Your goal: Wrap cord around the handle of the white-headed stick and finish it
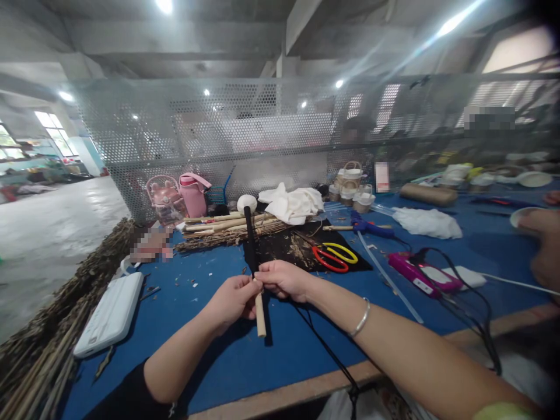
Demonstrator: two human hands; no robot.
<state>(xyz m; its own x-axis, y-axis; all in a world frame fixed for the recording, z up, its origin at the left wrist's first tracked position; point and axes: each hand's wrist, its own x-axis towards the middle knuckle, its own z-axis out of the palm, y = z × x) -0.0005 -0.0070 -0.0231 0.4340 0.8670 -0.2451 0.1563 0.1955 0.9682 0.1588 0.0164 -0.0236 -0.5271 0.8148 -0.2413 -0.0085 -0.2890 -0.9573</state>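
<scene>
Centrally, the left hand (238, 298) and right hand (282, 280) pinch the stick (261, 318), scissors (336, 256) lying right of centre.

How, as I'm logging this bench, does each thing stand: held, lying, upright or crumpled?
Stick: held by left hand and right hand, far part black, near end bare
Scissors: lying on black cloth, blade opening unclear
White cloth: crumpled
Blue glue gun: lying on its side
Pink bag: upright
Power bank: lying flat
Brown roll: lying

Perforated screen (210, 134) behind blue table (175, 326)
</scene>
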